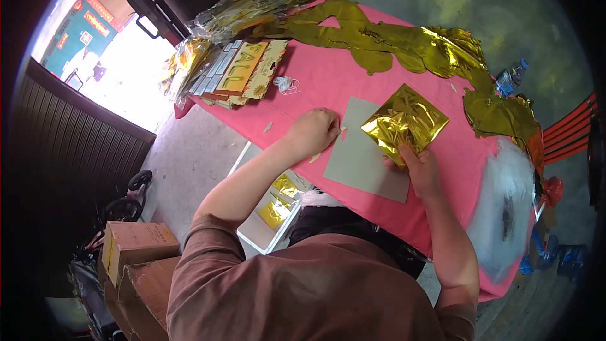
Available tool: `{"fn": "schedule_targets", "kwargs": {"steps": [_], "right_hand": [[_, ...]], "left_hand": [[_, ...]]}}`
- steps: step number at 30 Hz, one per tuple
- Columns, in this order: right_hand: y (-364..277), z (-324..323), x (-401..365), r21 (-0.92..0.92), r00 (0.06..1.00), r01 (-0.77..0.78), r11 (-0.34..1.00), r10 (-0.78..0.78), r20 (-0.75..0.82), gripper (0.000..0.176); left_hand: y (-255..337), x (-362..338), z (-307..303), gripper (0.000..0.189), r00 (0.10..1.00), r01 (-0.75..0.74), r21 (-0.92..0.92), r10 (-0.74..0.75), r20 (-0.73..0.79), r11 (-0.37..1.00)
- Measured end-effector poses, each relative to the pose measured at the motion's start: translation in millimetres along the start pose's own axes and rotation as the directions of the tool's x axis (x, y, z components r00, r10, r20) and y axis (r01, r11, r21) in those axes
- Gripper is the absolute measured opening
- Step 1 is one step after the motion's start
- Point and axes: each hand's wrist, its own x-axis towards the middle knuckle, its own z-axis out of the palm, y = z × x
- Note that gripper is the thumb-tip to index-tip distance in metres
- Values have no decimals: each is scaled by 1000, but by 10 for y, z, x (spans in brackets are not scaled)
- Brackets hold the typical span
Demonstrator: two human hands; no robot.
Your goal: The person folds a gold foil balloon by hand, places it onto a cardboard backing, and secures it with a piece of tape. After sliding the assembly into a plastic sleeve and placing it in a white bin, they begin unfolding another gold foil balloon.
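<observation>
A square packet of shiny gold foil (404,113) is pinched between thumb and fingers of my right hand (418,167), over the right side of a grey board (361,155). The board lies flat on the pink tablecloth (303,66). At the board's left edge rests my left hand (314,131), its fingers curled; what they hold, if anything, is hidden. Small pale scraps (343,131) lie by its fingertips.
Printed cards (246,66) in plastic lie at the table's left end, near white string (286,84). Gold foil sheets (353,25) line the far edge. A plastic bottle (512,77) stands beyond. Clear wrap (505,208) lies right. A white box (255,240) with foil pieces is below.
</observation>
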Motion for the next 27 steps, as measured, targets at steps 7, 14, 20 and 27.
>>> {"fn": "schedule_targets", "kwargs": {"steps": [7,14,20,27], "right_hand": [[73,-31,28,-32,999,-29,999,29,22,26],[55,-26,29,-35,1000,18,999,-17,24,28],[53,-34,17,-45,999,17,999,-16,29,27],[80,-57,32,-40,998,12,999,-10,57,27]], "left_hand": [[195,-39,-22,22,992,116,98,-120,29,988],[221,11,24,20,987,147,125,-154,50,981],[217,-265,-20,12,977,-168,-90,177,116,982],[186,-226,-137,13,996,-86,-175,83,-28,981]]}}
